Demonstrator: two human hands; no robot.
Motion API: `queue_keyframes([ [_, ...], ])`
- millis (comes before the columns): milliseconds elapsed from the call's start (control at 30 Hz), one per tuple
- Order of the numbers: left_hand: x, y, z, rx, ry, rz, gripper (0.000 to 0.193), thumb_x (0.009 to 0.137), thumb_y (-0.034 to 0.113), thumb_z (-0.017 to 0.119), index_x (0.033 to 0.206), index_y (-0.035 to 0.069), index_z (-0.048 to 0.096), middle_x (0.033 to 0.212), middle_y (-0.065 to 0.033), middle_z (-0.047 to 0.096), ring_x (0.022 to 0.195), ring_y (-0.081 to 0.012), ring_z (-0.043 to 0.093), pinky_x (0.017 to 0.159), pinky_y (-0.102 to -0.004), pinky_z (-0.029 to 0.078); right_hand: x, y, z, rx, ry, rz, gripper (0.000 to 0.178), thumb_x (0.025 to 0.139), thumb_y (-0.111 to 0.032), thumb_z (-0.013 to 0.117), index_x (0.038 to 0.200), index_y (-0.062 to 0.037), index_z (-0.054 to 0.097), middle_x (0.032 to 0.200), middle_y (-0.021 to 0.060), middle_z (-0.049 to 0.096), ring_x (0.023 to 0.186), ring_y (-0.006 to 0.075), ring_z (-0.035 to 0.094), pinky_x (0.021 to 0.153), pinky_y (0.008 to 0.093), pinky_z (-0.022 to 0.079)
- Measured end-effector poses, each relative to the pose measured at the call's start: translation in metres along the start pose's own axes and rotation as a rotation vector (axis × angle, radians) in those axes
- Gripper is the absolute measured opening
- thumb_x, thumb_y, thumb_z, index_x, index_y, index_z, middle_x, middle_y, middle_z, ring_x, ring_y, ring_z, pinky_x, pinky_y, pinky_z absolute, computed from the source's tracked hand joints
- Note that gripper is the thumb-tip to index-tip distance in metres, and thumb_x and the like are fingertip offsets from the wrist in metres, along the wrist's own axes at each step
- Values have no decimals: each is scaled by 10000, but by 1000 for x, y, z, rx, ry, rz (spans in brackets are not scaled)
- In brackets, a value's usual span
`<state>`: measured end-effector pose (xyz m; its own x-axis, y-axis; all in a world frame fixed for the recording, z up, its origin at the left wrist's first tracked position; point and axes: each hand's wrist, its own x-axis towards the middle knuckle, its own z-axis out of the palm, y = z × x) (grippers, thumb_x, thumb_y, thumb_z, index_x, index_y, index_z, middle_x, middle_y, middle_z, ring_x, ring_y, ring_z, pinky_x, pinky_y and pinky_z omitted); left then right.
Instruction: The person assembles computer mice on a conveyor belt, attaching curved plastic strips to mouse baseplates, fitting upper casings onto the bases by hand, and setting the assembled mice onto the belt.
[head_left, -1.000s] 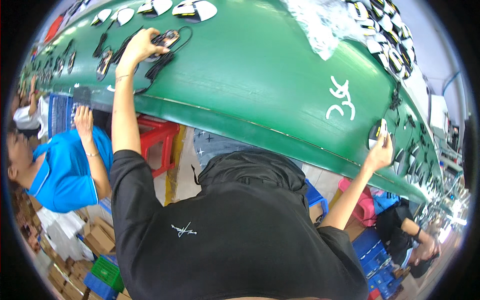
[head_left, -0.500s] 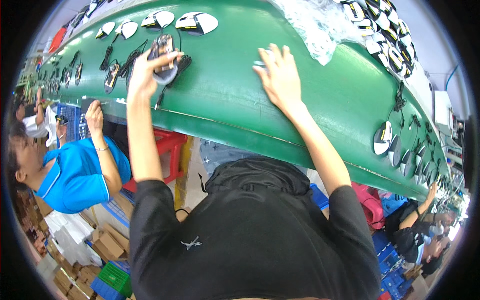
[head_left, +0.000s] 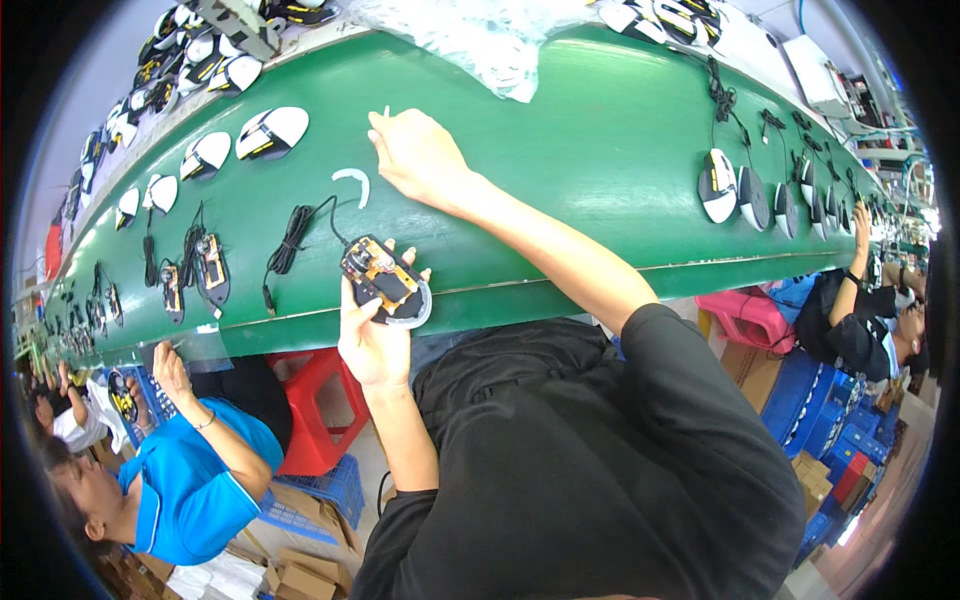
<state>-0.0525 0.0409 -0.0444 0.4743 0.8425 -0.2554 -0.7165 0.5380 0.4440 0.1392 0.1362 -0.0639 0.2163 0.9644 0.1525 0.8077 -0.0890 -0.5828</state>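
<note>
Opened mouse [head_left: 387,284] held at smooth green table [head_left: 590,170] edge

Left hand [head_left: 376,345] fingers pinched its rounded base, tan board [head_left: 376,262] bare. Right hand [head_left: 420,155] fingers curled; whether they pinched anything couldn't be told. A pale crescent strip [head_left: 361,184] lay nearby.

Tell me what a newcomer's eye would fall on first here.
Probably the opened computer mouse in the left hand, over the near edge of the long green table. Next might come the crumpled clear plastic at the table's far side, beyond the right hand, then a co-worker's bright blue shirt at lower left.
</note>
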Motion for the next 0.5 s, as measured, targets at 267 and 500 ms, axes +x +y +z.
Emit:
queue_keyframes([
  [267,0,-1,-4,137,36,-36,695,805,-20,479,1466,7,265,1454,-264,343,1324,-447,384,1117,-572,304,-23,6,-16,248,-12,93,219,888,-63,560,1103,-50,600,961,189,692,878,347,677,778,416,540],
  [500,10,0,11,124,2,94,570,912,7,500,1441,10,287,1430,-240,391,1313,-454,402,1075,-616,352,-91,-1,-68,1103,-41,313,199,893,-10,624,1089,17,609,955,131,695,866,195,693,749,277,577],
])
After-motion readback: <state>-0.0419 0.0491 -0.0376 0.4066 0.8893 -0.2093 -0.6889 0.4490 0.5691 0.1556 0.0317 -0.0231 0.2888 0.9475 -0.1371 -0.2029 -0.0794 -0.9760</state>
